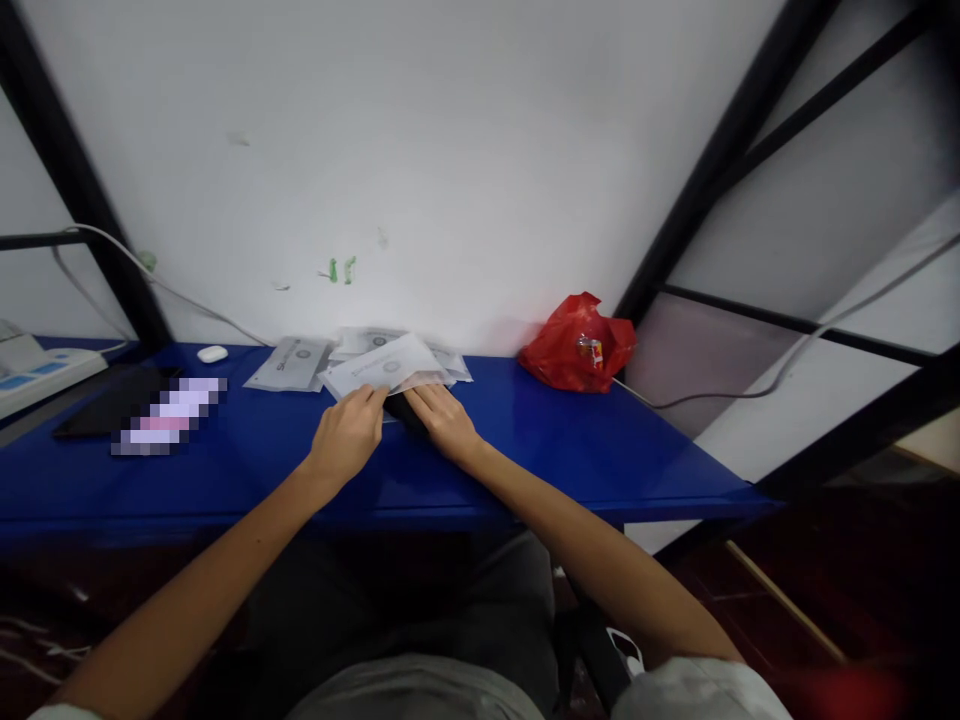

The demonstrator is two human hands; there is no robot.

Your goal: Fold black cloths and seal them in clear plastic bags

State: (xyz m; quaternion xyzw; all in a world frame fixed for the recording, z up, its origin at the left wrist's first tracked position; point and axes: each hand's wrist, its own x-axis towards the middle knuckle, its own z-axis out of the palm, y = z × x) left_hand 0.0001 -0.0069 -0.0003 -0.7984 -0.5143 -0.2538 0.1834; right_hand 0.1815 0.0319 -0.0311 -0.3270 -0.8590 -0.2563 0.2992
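Note:
My left hand (347, 430) and my right hand (444, 416) meet at the middle of a blue table (570, 450). Both grip a white printed pouch (384, 366), the left at its near left corner, the right along its near edge. A small black object (403, 408) lies between the two hands, partly under the pouch; I cannot tell what it is. Several more white pouches (289, 362) lie flat behind and to the left, against the white wall.
A crumpled red plastic bag (576, 345) sits at the back right. To the left are a white earbud case (212, 353), a dark flat tablet (105, 402) and a white power strip (37, 372). Black frame bars (697, 190) and cables run beside the table.

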